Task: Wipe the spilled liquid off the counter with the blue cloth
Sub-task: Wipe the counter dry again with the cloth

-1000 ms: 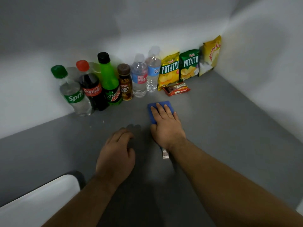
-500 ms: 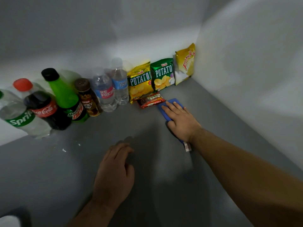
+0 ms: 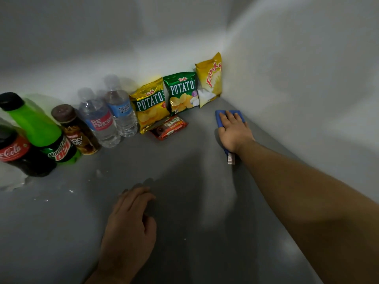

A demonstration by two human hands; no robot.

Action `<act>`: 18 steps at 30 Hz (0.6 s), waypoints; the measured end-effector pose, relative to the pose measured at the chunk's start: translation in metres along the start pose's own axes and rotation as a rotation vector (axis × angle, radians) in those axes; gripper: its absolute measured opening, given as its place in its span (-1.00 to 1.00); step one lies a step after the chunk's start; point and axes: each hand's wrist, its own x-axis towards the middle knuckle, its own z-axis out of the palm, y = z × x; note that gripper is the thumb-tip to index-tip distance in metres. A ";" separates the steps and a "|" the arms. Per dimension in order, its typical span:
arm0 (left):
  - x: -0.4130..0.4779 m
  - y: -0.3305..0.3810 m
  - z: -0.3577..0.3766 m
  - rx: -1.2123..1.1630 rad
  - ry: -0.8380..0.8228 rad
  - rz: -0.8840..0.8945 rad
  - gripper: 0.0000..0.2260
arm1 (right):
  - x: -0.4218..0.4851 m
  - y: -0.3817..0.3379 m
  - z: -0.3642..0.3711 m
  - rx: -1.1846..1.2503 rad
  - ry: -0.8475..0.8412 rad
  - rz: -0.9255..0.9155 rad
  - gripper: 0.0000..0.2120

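Pressing flat on the blue cloth [image 3: 219, 117], the right hand [image 3: 234, 133] has its fingers extended and slightly apart, palm down. The cloth lies on the grey counter [image 3: 205, 201], just in front of the yellow Funky snack bag [image 3: 210, 79] and close to the side wall; a white tag [image 3: 230, 158] shows beside the wrist. The left hand [image 3: 129, 230] rests on the counter well short of that bag, fingers loosely together, holding nothing. Small wet spots [image 3: 70, 191] lie far left of it.

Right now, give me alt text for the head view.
A right hand presses a blue cloth flat on a grey counter near the corner wall. The left hand rests on the counter; bottles and snack bags line the back wall.
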 end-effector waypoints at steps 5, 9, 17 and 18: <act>-0.003 0.012 0.004 0.013 -0.037 0.024 -0.63 | -0.031 0.028 0.001 0.041 0.012 0.099 -0.27; -0.011 0.030 0.009 -0.032 -0.031 0.061 -0.65 | -0.080 0.061 -0.001 0.040 0.023 0.160 -0.22; -0.036 0.051 0.031 -0.027 -0.022 0.205 -0.67 | -0.198 0.132 -0.001 0.054 0.060 0.198 -0.27; -0.039 0.052 0.033 -0.025 -0.022 0.209 -0.67 | -0.212 0.143 -0.001 0.056 0.057 0.204 -0.28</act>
